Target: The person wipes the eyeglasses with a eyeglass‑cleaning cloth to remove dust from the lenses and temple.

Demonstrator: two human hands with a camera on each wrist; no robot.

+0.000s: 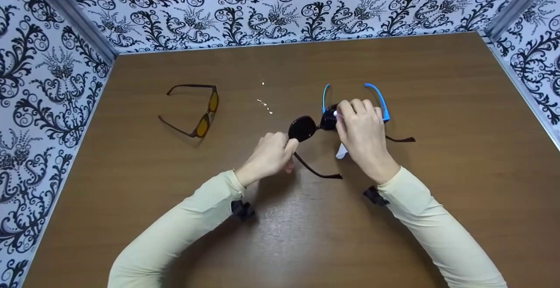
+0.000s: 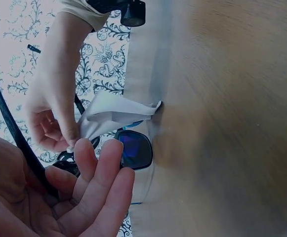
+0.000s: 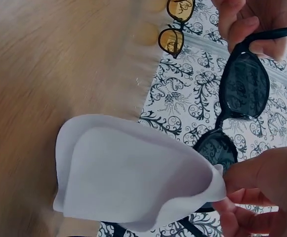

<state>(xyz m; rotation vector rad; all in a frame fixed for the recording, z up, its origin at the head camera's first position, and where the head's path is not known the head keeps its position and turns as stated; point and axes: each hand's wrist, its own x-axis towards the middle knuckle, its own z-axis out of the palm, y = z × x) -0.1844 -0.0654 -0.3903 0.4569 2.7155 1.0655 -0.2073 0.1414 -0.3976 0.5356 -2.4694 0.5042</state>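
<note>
Black sunglasses [image 1: 302,128] are held above the table, temples spread toward the person. At one end of the frame, by the hinge, my left hand [image 1: 271,154] pinches them between thumb and fingers. My right hand [image 1: 363,137] pinches a pale wiping cloth [image 3: 123,173] against the other lens, which is partly covered by fingers and cloth. Most of the cloth hangs loose below that hand, folded over, as the right wrist view shows. Just behind the right hand, blue-framed sunglasses [image 1: 379,97] lie on the table, their front mostly hidden in the head view.
Dark-framed glasses with yellow lenses [image 1: 202,126] rest on the left of the wooden table [image 1: 459,191], temples pointing left. Small bright specks [image 1: 264,104] show near the middle. Patterned panels [image 1: 271,12] stand along the back and both sides.
</note>
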